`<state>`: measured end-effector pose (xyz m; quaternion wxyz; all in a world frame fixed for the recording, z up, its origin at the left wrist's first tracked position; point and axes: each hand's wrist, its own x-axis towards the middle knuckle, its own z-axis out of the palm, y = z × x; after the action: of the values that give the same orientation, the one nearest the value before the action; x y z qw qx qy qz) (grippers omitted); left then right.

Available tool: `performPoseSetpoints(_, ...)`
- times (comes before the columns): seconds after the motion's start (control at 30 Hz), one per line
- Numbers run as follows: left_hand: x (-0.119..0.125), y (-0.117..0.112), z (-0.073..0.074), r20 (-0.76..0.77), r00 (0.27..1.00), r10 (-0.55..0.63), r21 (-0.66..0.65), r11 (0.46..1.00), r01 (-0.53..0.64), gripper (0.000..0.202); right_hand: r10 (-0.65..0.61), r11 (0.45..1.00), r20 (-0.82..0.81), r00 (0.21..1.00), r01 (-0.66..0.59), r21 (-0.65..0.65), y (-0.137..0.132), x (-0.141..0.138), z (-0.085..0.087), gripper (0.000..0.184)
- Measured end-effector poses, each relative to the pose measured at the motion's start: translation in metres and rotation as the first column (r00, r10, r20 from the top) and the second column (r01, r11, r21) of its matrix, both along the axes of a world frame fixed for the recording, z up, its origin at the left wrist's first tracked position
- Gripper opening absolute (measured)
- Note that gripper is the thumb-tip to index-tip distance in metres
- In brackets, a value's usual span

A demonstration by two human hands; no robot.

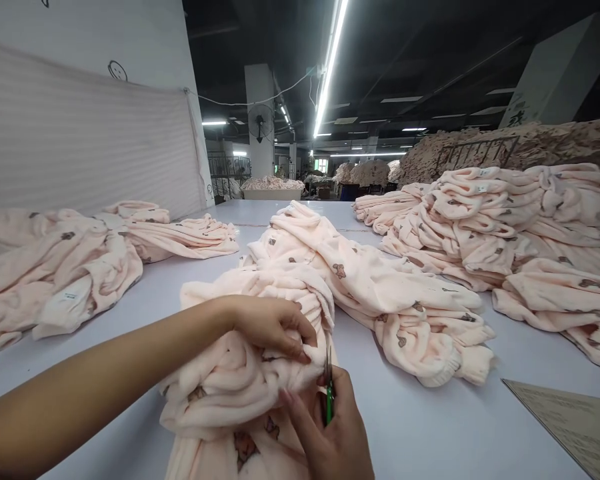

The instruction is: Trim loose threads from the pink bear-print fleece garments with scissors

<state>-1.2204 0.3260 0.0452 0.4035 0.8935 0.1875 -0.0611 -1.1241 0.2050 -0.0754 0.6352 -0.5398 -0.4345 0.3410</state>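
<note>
A pale pink fleece garment with brown bear prints lies bunched up in front of me, its lower part reaching the bottom edge of the view. My left hand comes across from the left and pinches a fold of this garment. In my right hand is a pair of small thread snips with green on the handle, blades pointing up at the garment's right edge. Whether the blades touch a thread cannot be made out. Just behind lies another pink printed garment, stretched out toward the right.
Heaps of similar pink garments lie on the white table at the left and at the right. A printed card or board rests at the right front edge. Farther back stand a pillar with a fan and large cloth piles.
</note>
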Motion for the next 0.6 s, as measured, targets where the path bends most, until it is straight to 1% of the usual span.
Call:
performPoseSetpoints(0.1,0.000,-0.013,-0.001,0.036,0.990,0.137,0.125,0.982,-0.140,0.010,0.010,1.000,-0.069,0.998,-0.009,0.022,0.009,-0.002,-0.005,0.026)
performPoseSetpoints(0.17,-0.001,-0.014,-0.005,0.050,0.980,0.192,0.148,0.969,-0.198,0.011,0.025,0.999,-0.121,0.992,-0.022,0.026,0.009,0.006,-0.008,0.025)
performPoseSetpoints(0.2,-0.001,-0.012,-0.006,0.048,0.978,0.202,0.139,0.969,-0.207,0.010,0.025,1.000,-0.145,0.989,-0.022,0.022,0.009,0.012,-0.007,0.025)
performPoseSetpoints(0.23,-0.001,-0.008,-0.007,0.037,0.979,0.200,0.115,0.972,-0.203,0.011,0.019,1.000,-0.166,0.986,-0.017,0.013,0.008,0.018,-0.006,0.025)
performPoseSetpoints(0.33,-0.001,0.006,-0.010,-0.014,0.990,0.143,-0.013,0.990,-0.143,0.026,-0.015,1.000,-0.202,0.979,0.010,-0.025,0.010,0.037,0.003,0.030)
performPoseSetpoints(0.43,-0.001,0.016,-0.014,-0.040,0.995,0.094,-0.122,0.988,-0.098,0.033,-0.006,0.998,-0.203,0.979,-0.005,-0.058,0.016,0.045,0.007,0.033)
performPoseSetpoints(0.53,0.000,0.019,-0.020,-0.024,0.994,0.103,-0.162,0.981,-0.105,0.033,0.007,0.997,-0.130,0.991,-0.018,-0.078,0.016,0.044,0.006,0.033)
performPoseSetpoints(0.6,0.000,0.018,-0.024,-0.011,0.994,0.111,-0.183,0.977,-0.111,0.032,-0.020,0.995,-0.061,0.998,0.014,-0.099,0.009,0.042,0.005,0.033)
